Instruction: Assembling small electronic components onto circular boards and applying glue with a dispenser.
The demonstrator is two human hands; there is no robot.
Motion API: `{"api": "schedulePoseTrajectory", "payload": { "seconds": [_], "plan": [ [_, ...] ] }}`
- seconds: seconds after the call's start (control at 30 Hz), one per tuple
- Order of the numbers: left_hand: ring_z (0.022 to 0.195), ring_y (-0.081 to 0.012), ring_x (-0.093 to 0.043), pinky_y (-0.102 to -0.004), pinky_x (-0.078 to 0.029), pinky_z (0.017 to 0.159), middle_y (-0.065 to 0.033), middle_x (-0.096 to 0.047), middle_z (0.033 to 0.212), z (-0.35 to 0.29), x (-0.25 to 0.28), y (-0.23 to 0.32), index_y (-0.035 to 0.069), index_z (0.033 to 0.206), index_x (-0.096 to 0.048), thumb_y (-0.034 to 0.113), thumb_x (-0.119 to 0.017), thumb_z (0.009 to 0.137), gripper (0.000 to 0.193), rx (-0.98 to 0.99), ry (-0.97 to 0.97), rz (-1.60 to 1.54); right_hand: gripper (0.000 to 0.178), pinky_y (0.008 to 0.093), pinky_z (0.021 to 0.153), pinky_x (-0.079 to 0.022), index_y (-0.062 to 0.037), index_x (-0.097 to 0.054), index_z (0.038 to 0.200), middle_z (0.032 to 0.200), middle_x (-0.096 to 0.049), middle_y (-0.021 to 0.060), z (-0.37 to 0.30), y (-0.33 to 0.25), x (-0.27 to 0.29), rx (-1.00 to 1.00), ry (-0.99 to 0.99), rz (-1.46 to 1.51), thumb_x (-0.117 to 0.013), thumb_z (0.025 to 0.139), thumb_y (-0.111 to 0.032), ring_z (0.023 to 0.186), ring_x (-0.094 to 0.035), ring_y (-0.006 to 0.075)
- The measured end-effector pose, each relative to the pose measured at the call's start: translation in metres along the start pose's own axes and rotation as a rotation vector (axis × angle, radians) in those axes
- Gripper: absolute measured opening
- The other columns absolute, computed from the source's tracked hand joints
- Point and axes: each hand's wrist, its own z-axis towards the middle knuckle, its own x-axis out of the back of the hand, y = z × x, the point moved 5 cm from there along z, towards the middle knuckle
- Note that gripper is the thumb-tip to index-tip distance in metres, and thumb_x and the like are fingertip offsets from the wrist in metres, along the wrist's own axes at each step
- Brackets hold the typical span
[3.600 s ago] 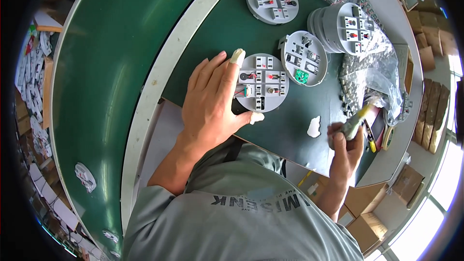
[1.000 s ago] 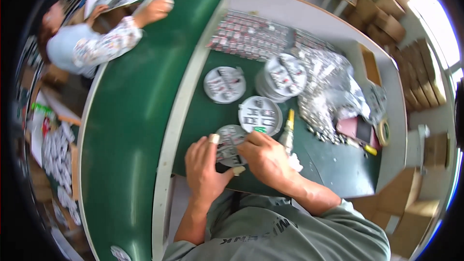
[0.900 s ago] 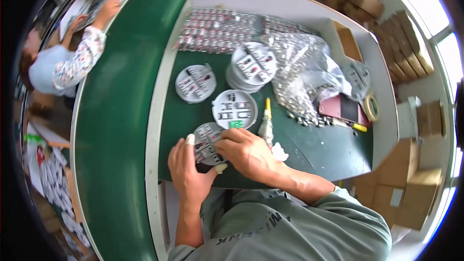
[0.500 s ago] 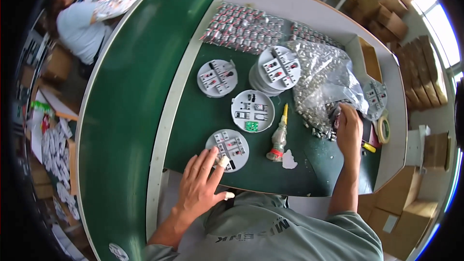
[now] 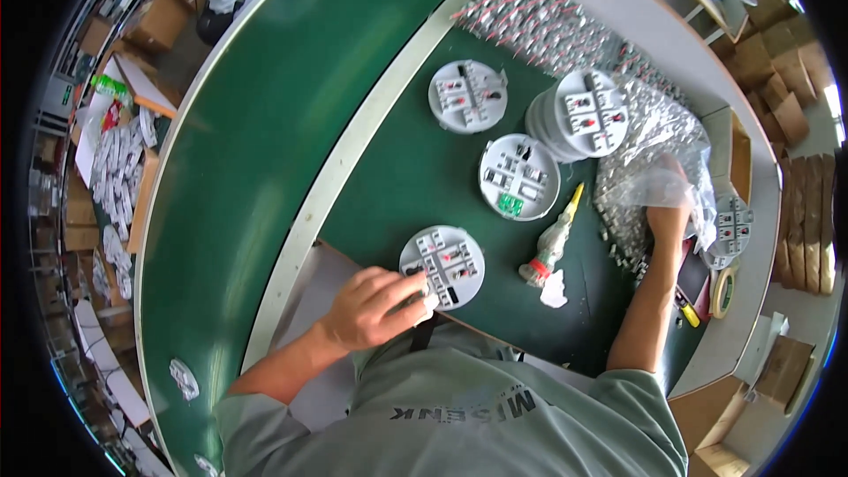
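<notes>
At the table's near edge lies a round grey-white plastic disc (image 5: 453,252) with small sockets, red and black parts in it. My left hand (image 5: 375,307) is at its lower left rim. Its fingers are curled and drawn together, with pale covers on thumb and forefinger; what they hold, if anything, is hidden. To the right, my right hand (image 5: 669,199) reaches into a clear plastic bag (image 5: 627,163) of small metallic parts. Film and glare hide its fingers. Between the hands lies a bottle with a yellow nozzle (image 5: 555,243), wrapped in film with a red band.
Beyond stand a stack of similar discs (image 5: 552,128), a single disc (image 5: 468,97) and one with a green board (image 5: 519,178). Rows of wired metal parts (image 5: 539,22) lie at the back. A tape roll (image 5: 723,291) and yellow cutter (image 5: 687,307) are at right. A green conveyor belt (image 5: 265,141) runs left.
My right hand has gone deeper into the bag. My left hand's spread fingers have curled together at the disc's rim. The whole view has turned and shifted.
</notes>
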Motion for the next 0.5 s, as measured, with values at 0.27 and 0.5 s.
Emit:
{"api": "schedulePoseTrajectory", "payload": {
  "seconds": [0.27,0.5],
  "plan": [
    [0.130,-0.0302,-0.058,-0.0439,-0.051,0.108,-0.0108,-0.061,0.143,0.024,0.002,0.001,0.014,0.132,-0.068,0.024,-0.080,0.088,0.046,0.104,-0.096,0.015,0.040,0.0417,0.105,-0.053,-0.0004,-0.064,0.139,0.134,-0.070,0.0211,-0.013,0.049,-0.042,0.156,-0.038,-0.141,-0.057,0.101,-0.007,0.120,-0.069,0.0358],
    [0.120,-0.0299,-0.066,-0.0435,-0.059,0.096,-0.0126,-0.068,0.131,0.013,-0.004,0.013,0.005,0.123,-0.070,0.017,-0.073,0.094,0.031,-0.068,0.067,0.029,0.040,0.0404,0.106,-0.053,-0.0046,-0.070,0.137,0.135,-0.073,0.0165,-0.010,0.100,-0.015,-0.140,-0.208,-0.074,-0.058,0.105,-0.025,0.122,-0.069,0.0312]
  ]
}}
